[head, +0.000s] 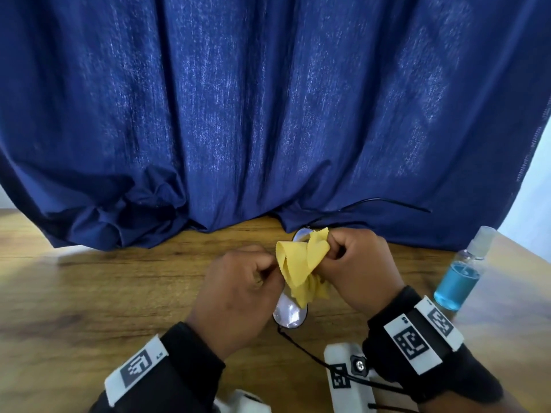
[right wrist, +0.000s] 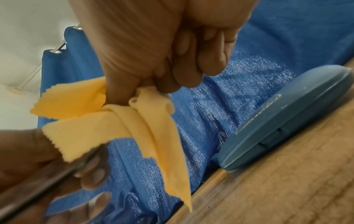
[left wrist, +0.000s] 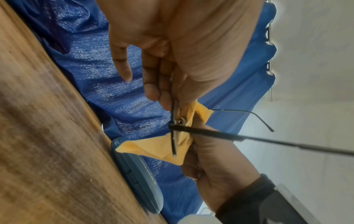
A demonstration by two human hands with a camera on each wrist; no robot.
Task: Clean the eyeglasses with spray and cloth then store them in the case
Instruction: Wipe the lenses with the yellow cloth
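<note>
Currently eyeglasses (head: 289,314) are held above the bench (head: 119,293), long axis running 12–6 o'clock between the hands. Left hand (head: 238,296) pinches the frame near the middle; right hand (head: 354,263) is curled tight on the yellow cloth (head: 301,263), wrapped over the far lens. Case (right wrist: 283,116) lies closed around 12 o'clock by the curtain (head: 268,114), spray bottle (head: 460,272) at 3 o'clock, nearer the right hand

Blue curtain (head: 268,114) behind wooden table (head: 89,293)
</note>
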